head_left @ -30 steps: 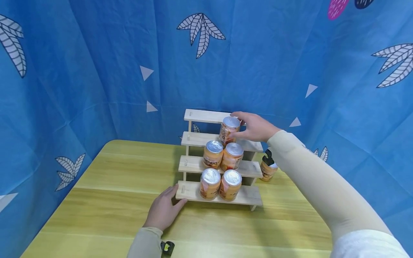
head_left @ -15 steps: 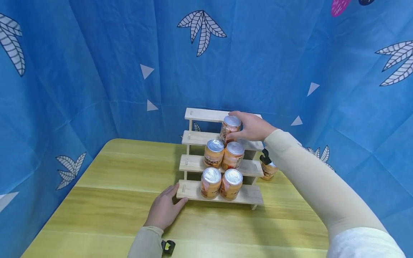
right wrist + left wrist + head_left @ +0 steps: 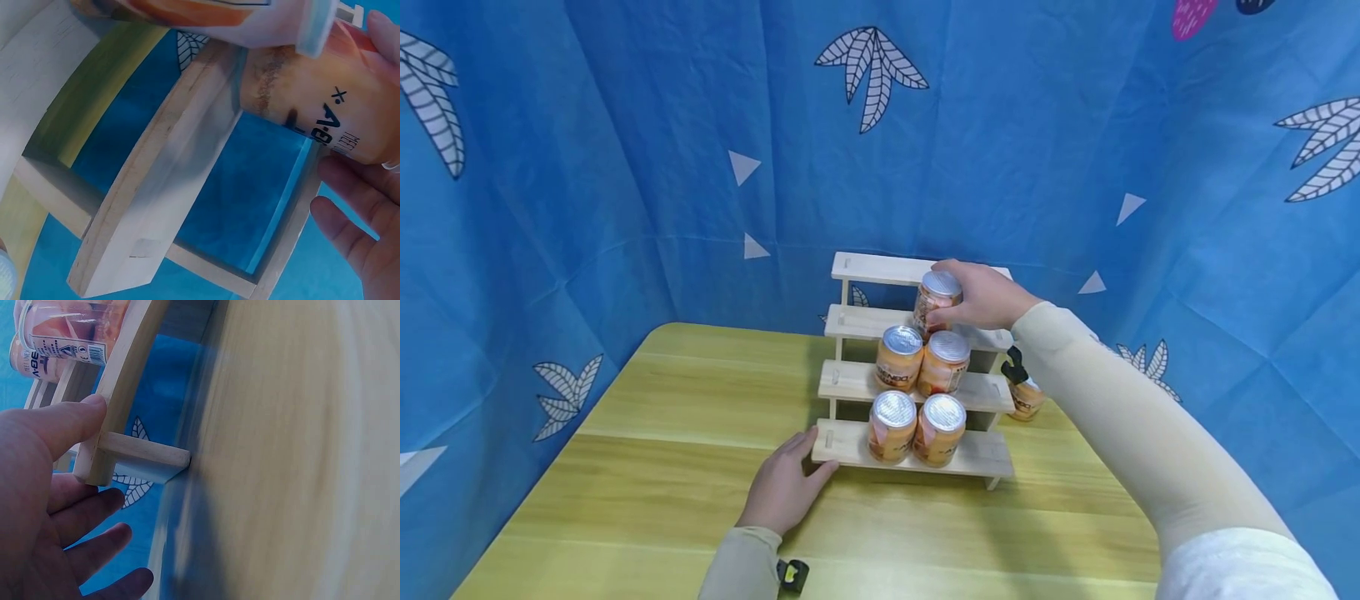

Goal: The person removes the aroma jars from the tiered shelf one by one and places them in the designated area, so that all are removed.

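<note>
My right hand (image 3: 988, 296) grips an orange food can (image 3: 938, 292) with a silver lid, thumb and fingers on either side. That can (image 3: 294, 94) stands on the third step from the bottom of a pale wooden tiered rack (image 3: 988, 454). My left hand (image 3: 782, 490) holds the left end of the bottom step. In the left wrist view, the thumb presses on the step's edge (image 3: 122, 394) and the index finger lies behind it; the other fingers stay spread. Two similar cans (image 3: 892, 427) stand side by side on the bottom step, two more cans (image 3: 898, 358) on the second.
Another can (image 3: 1027, 402) stands on the wooden table (image 3: 647, 483) right of the rack, partly behind my right wrist's black strap (image 3: 1014, 367). Above it all, the top step (image 3: 880, 267) is near the patterned blue curtain (image 3: 1015, 150), which encloses the table's back and sides.
My right wrist has shifted slightly left, while the can in that hand stays about where it was on the step. My left hand keeps its place on the rack.
</note>
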The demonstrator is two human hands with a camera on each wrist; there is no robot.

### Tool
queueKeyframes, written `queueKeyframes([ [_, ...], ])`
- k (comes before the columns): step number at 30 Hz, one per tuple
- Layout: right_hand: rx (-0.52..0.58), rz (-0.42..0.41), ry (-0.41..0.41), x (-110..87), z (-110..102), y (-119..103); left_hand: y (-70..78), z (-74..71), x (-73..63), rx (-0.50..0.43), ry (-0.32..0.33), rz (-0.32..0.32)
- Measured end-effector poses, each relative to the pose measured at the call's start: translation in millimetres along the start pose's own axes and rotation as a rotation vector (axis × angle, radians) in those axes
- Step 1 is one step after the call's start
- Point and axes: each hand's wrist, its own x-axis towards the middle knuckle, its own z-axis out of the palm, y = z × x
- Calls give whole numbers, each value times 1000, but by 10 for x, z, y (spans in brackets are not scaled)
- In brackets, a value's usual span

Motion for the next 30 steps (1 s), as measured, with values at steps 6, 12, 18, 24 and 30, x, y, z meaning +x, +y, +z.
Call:
queueKeyframes([
  [6, 16, 5, 6, -29, -9, 18, 24, 11, 0, -7, -8, -8],
  [12, 32, 16, 33, -65, -17, 22, 43, 14, -1, -8, -6, -9],
  [18, 15, 41, 61, -100, -46, 45, 35, 27, -4, -6, -5, -10],
  [24, 16, 46, 82, -123, -88, 97, 21, 31, 6, 1, -6, -14],
  [30, 12, 66, 90, -175, -95, 164, 23, 26, 2, -1, -5, -16],
])
